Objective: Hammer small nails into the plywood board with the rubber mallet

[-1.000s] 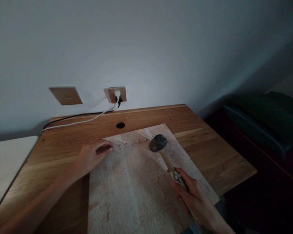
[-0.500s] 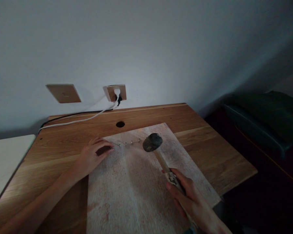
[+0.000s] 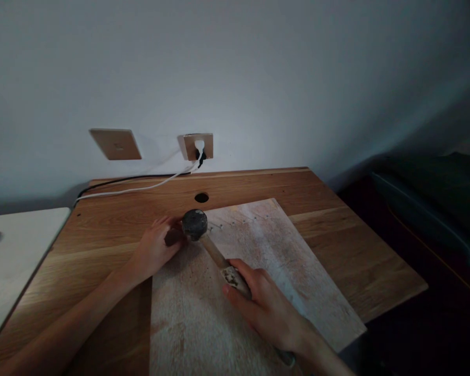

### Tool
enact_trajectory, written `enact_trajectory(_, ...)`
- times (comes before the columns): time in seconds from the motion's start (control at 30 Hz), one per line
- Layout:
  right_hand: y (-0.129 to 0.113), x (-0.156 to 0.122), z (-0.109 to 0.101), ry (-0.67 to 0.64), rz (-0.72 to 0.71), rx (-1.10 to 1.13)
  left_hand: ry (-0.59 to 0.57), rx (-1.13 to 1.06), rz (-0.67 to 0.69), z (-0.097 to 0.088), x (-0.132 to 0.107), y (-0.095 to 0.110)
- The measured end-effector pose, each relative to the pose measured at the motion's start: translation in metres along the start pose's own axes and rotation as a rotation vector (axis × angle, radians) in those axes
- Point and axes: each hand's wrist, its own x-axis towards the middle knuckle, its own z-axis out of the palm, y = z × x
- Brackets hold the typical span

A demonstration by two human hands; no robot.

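My right hand (image 3: 264, 305) is wrapped round the handle of a mallet (image 3: 195, 224) with a dark, rounded head and a pale, worn shaft. The head hangs at the fingertips of my left hand (image 3: 159, 245), by the upper left edge of a whitish, scuffed board (image 3: 203, 313). My left thumb and fingers are closed in a pinch there, on a nail at the end of the row; the mallet head hides the tips. A row of several small metal nails (image 3: 233, 223) stands in the board, running to the right from the mallet head.
Under the board is a wooden tabletop (image 3: 317, 219) with a round cable hole (image 3: 201, 197). A white and a black cable (image 3: 141, 189) run from a wall socket (image 3: 198, 147) along its back edge. A white surface (image 3: 19, 256) adjoins at left; a dark cushion (image 3: 426, 209) lies at right.
My right hand has swung the mallet to the left, from over the right part of the board to my left fingertips. My left hand keeps its pinch. The view has shifted slightly.
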Motion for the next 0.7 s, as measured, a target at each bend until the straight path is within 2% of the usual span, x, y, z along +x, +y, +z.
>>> enact_trajectory(0.53,0.0062,-0.0035,0.0082,0.05,-0.015,-0.092,-0.015,0.01,0.0,-0.0013,-0.0008,0.0004)
enact_trajectory(0.7,0.0034,-0.0034,0.0048,0.018,-0.017,-0.075,-0.026,0.03,-0.016,-0.0005,-0.0005,-0.0008)
